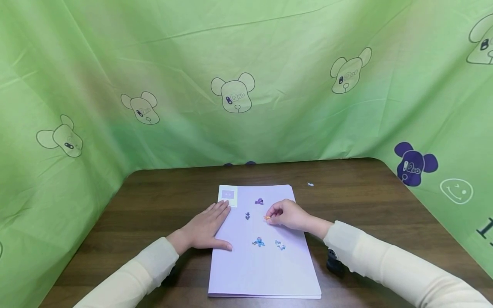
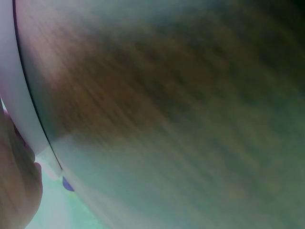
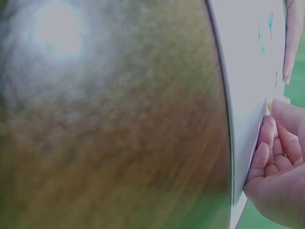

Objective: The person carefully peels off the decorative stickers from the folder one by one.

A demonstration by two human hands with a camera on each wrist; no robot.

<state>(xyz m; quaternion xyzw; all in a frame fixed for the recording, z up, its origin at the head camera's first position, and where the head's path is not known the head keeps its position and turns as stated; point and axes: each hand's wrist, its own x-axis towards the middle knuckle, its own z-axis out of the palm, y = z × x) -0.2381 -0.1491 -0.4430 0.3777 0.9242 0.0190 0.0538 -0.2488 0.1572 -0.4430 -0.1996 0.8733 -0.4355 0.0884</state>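
Observation:
A white paper pad (image 1: 265, 273) lies on the brown table. My left hand (image 1: 208, 226) rests on its left side, fingers straight and thumb spread. Over the pad's right half, my right hand (image 1: 289, 214) pinches a small orange sticker-like piece (image 1: 267, 217) between thumb and fingertips, close over the paper. Around it on the sheet are a purple figure (image 1: 259, 201), a small dark figure (image 1: 247, 216), a blue figure (image 1: 259, 242) and a white-and-blue figure (image 1: 280, 245). In the right wrist view the right hand (image 3: 281, 157) has its fingers curled at the pad's edge.
A pale label (image 1: 228, 195) sits at the pad's top left corner. On the brown table (image 1: 161, 201), a tiny white scrap (image 1: 310, 184) lies beyond the pad to the right. A green printed cloth (image 1: 185, 128) hangs behind and at both sides.

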